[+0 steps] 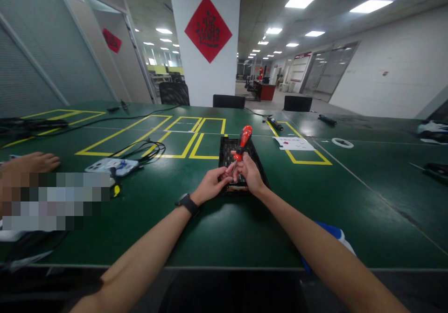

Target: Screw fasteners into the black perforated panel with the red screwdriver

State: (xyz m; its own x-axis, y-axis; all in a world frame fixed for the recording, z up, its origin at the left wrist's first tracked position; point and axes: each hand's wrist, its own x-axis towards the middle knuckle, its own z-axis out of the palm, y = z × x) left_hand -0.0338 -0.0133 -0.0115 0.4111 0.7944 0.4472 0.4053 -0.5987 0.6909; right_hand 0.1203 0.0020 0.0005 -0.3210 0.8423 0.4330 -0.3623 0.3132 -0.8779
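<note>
A screwdriver with a red and black handle stands tilted, handle up, over an open black plastic case on the green table. My right hand is closed around its lower part, where handle meets shaft. The metal shaft slants down toward my left hand, whose fingers are pinched together by the tip at the case's near left side. Whatever sits between those left fingertips is too small to make out. Both hands cover much of the case's inside.
Another person's hand rests at the left. Near it lie a phone-like device and black cables. Yellow tape marks rectangles on the table. To the right are a paper sheet, a tape roll and a dark tool.
</note>
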